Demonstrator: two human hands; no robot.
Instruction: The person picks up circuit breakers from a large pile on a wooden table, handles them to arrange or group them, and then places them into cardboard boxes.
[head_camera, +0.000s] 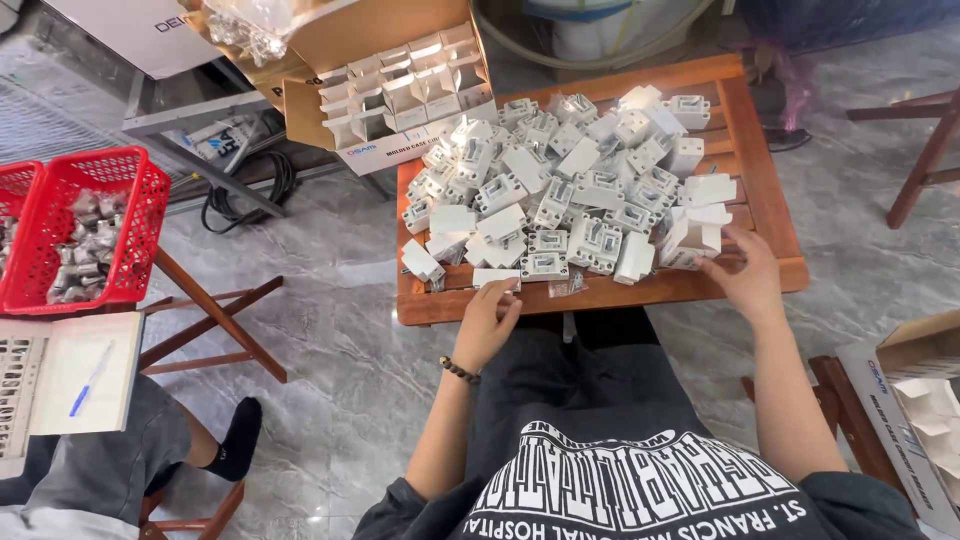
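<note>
1. A slatted wooden surface (770, 200) carries a heap of white circuit breakers (560, 190).
2. Left hand (490, 320) pinches a flat white carton (497, 277) at the near edge.
3. Right hand (745, 275), fingers spread, touches an open white carton (692, 240) at the right.

One cam only, head-worn, looking steeply down and fwd from above the person's lap. Wooden table (770, 180) sits mid-frame at arm's reach, both forearms coming in from the bottom edge. Wide view: red basket (85, 225) at left edge, cardboard box (400, 80) up top. No 2nd view to overlap.
</note>
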